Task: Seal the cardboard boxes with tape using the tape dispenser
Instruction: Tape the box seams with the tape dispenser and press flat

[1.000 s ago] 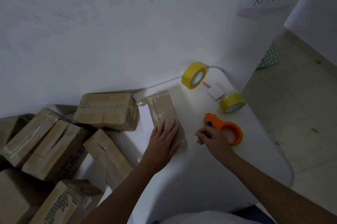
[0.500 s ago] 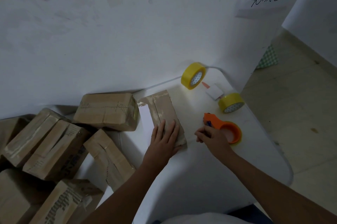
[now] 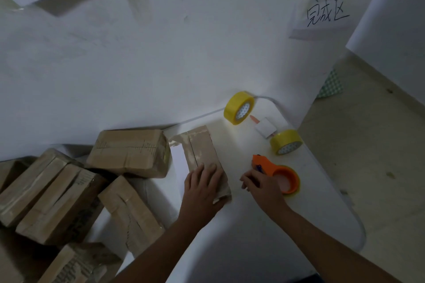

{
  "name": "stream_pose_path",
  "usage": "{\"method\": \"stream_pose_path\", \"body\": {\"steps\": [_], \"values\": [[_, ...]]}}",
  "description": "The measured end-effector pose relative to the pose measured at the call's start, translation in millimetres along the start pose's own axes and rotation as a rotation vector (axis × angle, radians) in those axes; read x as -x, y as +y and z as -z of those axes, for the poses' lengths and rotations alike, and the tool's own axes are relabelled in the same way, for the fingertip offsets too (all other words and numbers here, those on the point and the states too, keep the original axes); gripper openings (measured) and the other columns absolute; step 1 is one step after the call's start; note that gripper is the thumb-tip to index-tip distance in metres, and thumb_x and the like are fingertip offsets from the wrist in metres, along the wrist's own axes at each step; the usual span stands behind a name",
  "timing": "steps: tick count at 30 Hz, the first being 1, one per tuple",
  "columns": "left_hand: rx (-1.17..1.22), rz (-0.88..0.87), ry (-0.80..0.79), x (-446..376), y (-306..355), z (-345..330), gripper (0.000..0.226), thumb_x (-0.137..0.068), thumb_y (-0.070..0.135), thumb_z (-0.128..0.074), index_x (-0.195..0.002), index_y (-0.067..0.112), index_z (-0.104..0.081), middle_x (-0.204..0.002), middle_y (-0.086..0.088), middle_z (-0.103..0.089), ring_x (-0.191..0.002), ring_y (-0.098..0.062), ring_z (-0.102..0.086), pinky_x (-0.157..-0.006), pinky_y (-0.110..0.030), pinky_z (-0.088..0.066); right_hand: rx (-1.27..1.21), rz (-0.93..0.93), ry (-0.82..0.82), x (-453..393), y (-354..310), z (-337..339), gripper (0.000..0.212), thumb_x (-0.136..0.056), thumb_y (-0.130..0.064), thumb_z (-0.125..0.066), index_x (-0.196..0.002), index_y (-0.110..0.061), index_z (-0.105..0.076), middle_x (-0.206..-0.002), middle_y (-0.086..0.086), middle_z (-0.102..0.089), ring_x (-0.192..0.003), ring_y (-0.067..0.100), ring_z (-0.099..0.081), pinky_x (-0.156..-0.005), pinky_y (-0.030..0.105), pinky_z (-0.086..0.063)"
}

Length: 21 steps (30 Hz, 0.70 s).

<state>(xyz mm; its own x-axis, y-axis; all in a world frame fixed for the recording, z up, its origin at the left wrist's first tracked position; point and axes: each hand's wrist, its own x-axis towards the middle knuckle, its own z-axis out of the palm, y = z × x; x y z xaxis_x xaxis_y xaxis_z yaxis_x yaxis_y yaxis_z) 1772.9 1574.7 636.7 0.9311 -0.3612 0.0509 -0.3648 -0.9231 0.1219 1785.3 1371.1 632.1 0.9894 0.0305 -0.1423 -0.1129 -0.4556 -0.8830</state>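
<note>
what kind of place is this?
Probably a makeshift packing station in a plain room: taped cardboard boxes piled at the left, yellow tape rolls and an orange tape dispenser on a white table.

Dim, murky scene; a warm pool of light falls near the yellow tape roll [image 3: 239, 107]; wide-angle edges bend.

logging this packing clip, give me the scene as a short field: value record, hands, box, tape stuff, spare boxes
left hand: left hand lies flat on the cardboard box
right hand: right hand grips the orange tape dispenser
box seam: centre slit visible, old tape patches on it
tape rolls: yellow roll on edge by the wall; second roll near the dispenser
surface: white table
spare boxes: piled to the left
</note>
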Motion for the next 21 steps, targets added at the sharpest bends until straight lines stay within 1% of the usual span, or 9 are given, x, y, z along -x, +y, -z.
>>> {"method": "stream_pose_path", "body": {"steps": [3,5,7,9,11,13,17,20,21], "values": [[0.003,-0.101,-0.024,0.3,-18.7,2.7,0.078,-0.081,0.064,-0.061,-0.146,0.026,-0.040,-0.146,-0.001,-0.047,-0.133,-0.032,-0.044,-0.103,-0.048,-0.044,0.041,0.032,0.002,-1.4,2.1,-4.1,0.012,-0.095,-0.015,-0.058,-0.084,-0.016,-0.064,-0.072,-0.007,-0.066,-0.066,0.006,-0.061,-0.063,0.028,-0.051],[-0.011,-0.150,-0.033,3.0,-27.8,1.4,0.078,-0.084,0.063,-0.058,-0.150,0.025,-0.039,-0.151,-0.001,-0.044,-0.137,-0.032,-0.041,-0.105,-0.050,-0.042,0.073,0.059,-0.005,-3.1,3.1,-7.6,0.011,-0.096,-0.016,-0.056,-0.086,-0.017,-0.063,-0.074,-0.009,-0.066,-0.067,0.002,-0.061,-0.058,0.017,-0.046],[-0.035,-0.169,-0.026,5.5,-30.2,-2.6,0.078,-0.086,0.062,-0.057,-0.151,0.024,-0.038,-0.152,-0.001,-0.042,-0.139,-0.032,-0.039,-0.106,-0.050,-0.041,0.114,0.093,-0.002,-6.1,3.6,-10.7,0.012,-0.096,-0.015,-0.055,-0.087,-0.018,-0.061,-0.075,-0.011,-0.064,-0.071,-0.001,-0.059,-0.059,0.011,-0.042],[-0.037,-0.164,-0.020,6.9,-29.3,-6.2,0.077,-0.087,0.062,-0.055,-0.151,0.025,-0.037,-0.153,0.000,-0.040,-0.141,-0.032,-0.037,-0.107,-0.050,-0.040,0.155,0.142,0.018,-9.1,5.0,-13.6,0.013,-0.096,-0.014,-0.054,-0.086,-0.017,-0.061,-0.076,-0.011,-0.063,-0.073,0.001,-0.059,-0.062,0.014,-0.043],[-0.038,-0.160,-0.019,7.0,-29.2,-8.1,0.076,-0.087,0.063,-0.053,-0.151,0.025,-0.037,-0.154,0.000,-0.040,-0.142,-0.032,-0.035,-0.108,-0.050,-0.039,0.198,0.185,0.032,-11.4,7.6,-17.5,0.014,-0.097,-0.013,-0.052,-0.086,-0.015,-0.060,-0.078,-0.007,-0.061,-0.072,0.008,-0.056,-0.067,0.030,-0.048],[-0.051,-0.169,-0.018,6.6,-30.1,-8.3,0.075,-0.088,0.062,-0.052,-0.151,0.024,-0.038,-0.154,-0.001,-0.039,-0.143,-0.033,-0.034,-0.107,-0.050,-0.039,0.261,0.214,0.058,-13.6,10.5,-22.8,0.014,-0.098,-0.014,-0.051,-0.086,-0.016,-0.058,-0.077,-0.004,-0.059,-0.073,0.015,-0.053,-0.070,0.039,-0.046],[-0.072,-0.190,-0.011,5.9,-30.4,-9.5,0.074,-0.088,0.061,-0.053,-0.150,0.025,-0.038,-0.154,-0.003,-0.040,-0.142,-0.035,-0.034,-0.107,-0.051,-0.039,0.370,0.257,0.108,-17.1,11.1,-32.9,0.011,-0.097,-0.013,-0.053,-0.087,-0.015,-0.058,-0.080,-0.001,-0.059,-0.076,0.021,-0.051,-0.080,0.041,-0.043],[-0.084,-0.203,0.008,6.0,-31.6,-11.2,0.073,-0.088,0.061,-0.051,-0.150,0.025,-0.036,-0.152,-0.004,-0.042,-0.141,-0.036,-0.035,-0.107,-0.052,-0.038,0.475,0.327,0.078,-20.6,8.6,-42.1,0.011,-0.096,-0.016,-0.050,-0.087,-0.013,-0.058,-0.080,0.003,-0.057,-0.074,0.024,-0.052,-0.070,0.040,-0.045],[-0.089,-0.206,0.007,6.0,-32.0,-11.8,0.072,-0.089,0.061,-0.050,-0.150,0.025,-0.035,-0.152,-0.005,-0.042,-0.141,-0.036,-0.035,-0.107,-0.052,-0.038,0.528,0.342,0.060,-22.3,7.8,-45.0,0.009,-0.093,-0.016,-0.054,-0.087,-0.012,-0.058,-0.081,0.004,-0.057,-0.074,0.024,-0.053,-0.067,0.040,-0.046]]}}
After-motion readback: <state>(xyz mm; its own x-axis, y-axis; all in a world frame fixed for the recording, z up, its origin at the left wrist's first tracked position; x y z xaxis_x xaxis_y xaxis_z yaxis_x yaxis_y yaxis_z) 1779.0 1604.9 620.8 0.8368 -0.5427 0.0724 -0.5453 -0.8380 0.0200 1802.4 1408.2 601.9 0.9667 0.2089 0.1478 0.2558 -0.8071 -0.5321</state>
